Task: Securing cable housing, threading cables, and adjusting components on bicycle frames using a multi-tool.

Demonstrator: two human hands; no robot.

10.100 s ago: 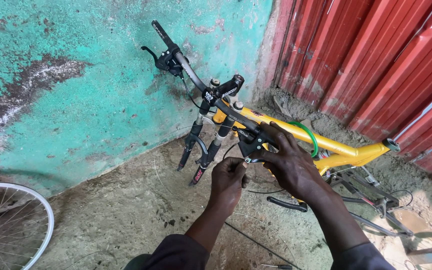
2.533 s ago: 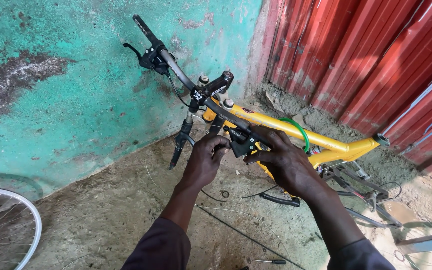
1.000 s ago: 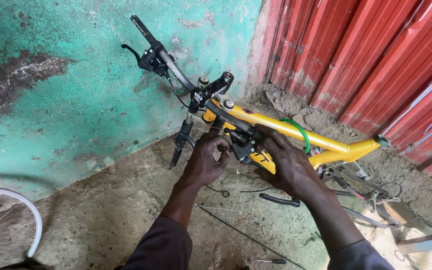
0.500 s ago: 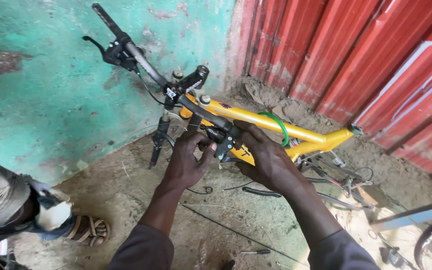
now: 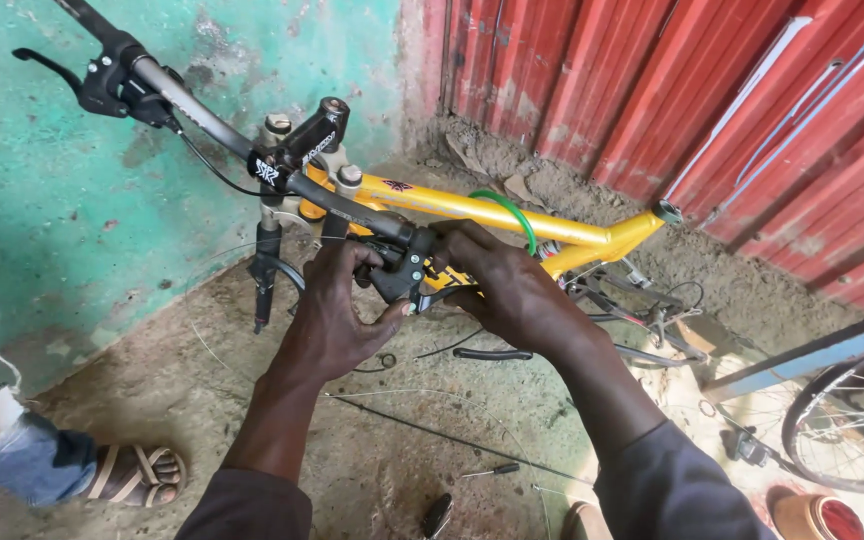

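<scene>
Head cam, looking down: I see both hands meeting on the black brake/shifter unit (image 5: 404,268) clamped on the near end of the handlebar (image 5: 252,120). My left hand (image 5: 337,305) comes up from below-left, fingers curled round the bar and the unit's inner side, thumb pressed against its lower edge, so it's clamped on the unit. Right hand (image 5: 502,285) sits on the right side of the same unit, fingers wrapped over the bar end and the part behind it; closed tight, grip on the bar end, though I can't tell exactly what the fingertips pinch since they're hidden. The unit lies directly btwn the two hands, touching both, just in front of the yellow bike frame (image 5: 512,210).

Frame lies on its side along the ground, top tube running right toward the red corrugated metal wall (image 5: 702,90). A green cable loop (image 5: 514,208) arches over the tube just behind the right hand. Far end of the bar carries a second brake lever (image 5: 102,78), up against the teal wall (image 5: 72,220). Black fork leg (image 5: 264,275) hangs down left of the left hand.

On the dirt floor (image 5: 152,380): a thin cable (image 5: 432,430) running under my forearms, a small screwdriver (image 5: 492,469). Bottom-left, another person's sandalled foot (image 5: 137,475). Bottom-right, a wheel rim (image 5: 852,420).
</scene>
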